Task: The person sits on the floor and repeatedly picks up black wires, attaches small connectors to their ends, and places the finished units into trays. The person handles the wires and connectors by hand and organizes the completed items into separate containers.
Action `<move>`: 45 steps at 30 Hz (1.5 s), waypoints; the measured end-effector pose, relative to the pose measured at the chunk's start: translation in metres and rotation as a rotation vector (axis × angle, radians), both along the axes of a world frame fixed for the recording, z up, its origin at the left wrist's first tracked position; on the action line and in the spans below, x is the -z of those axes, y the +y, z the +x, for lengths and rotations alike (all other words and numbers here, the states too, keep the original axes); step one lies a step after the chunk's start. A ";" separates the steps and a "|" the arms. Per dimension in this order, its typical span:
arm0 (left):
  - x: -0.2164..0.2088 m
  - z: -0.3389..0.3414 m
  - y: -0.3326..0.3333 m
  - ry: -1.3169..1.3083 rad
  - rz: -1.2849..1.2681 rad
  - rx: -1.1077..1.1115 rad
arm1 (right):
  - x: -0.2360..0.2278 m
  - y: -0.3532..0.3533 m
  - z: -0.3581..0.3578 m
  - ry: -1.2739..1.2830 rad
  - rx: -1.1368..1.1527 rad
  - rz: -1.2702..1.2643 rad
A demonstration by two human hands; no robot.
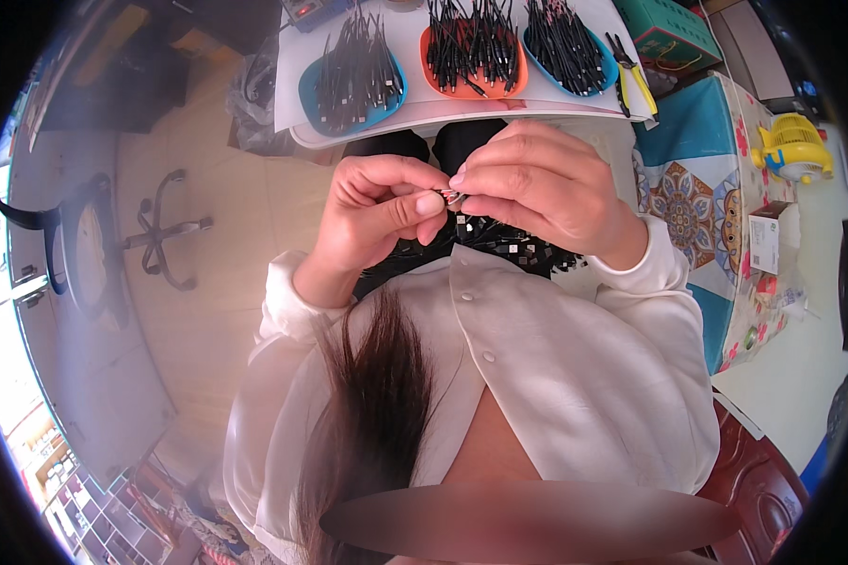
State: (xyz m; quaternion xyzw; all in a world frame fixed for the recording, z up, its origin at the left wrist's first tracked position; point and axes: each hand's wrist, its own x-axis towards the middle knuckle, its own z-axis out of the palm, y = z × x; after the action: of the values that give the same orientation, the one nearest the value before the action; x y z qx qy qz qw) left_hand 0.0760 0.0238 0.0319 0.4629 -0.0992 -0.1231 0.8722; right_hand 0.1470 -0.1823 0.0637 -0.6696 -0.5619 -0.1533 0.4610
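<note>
My left hand and my right hand meet above my lap, thumbs and fingertips pinched together. Between them is a short cable end with thin wires, some reddish and some pale. Fingers cover much of it, so its full shape is hidden. Below the hands, a heap of black cables with small metal plugs lies across my lap. Beyond, on the white table, a blue tray, an orange tray and another blue tray hold bundles of black cables.
Yellow-and-black handled cutters lie at the table's right edge. To the right stand a green box, a patterned cloth-covered surface, a yellow fan and a small white box. A swivel chair is on the left.
</note>
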 end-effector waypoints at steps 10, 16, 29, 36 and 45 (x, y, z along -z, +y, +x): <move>0.004 -0.002 -0.005 -0.026 -0.020 0.002 | 0.006 -0.005 -0.005 0.488 -0.070 -0.054; 0.002 0.000 -0.004 0.018 -0.129 0.027 | 0.006 -0.007 -0.003 0.304 0.019 -0.050; -0.001 0.000 -0.002 -0.199 0.228 -0.025 | 0.003 -0.009 -0.006 0.320 -0.039 -0.134; -0.007 0.010 0.001 -0.857 0.780 -0.175 | 0.008 -0.009 0.002 1.788 -0.497 -0.180; 0.009 0.001 -0.005 -0.040 0.000 -0.026 | 0.001 -0.011 -0.005 -0.054 0.111 -0.132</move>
State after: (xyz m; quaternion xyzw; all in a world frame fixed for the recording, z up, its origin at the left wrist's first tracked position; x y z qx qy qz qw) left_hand 0.0774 0.0187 0.0228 0.4666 -0.1105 -0.1024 0.8715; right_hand 0.1425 -0.1937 0.0624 -0.7240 -0.5452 -0.1592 0.3914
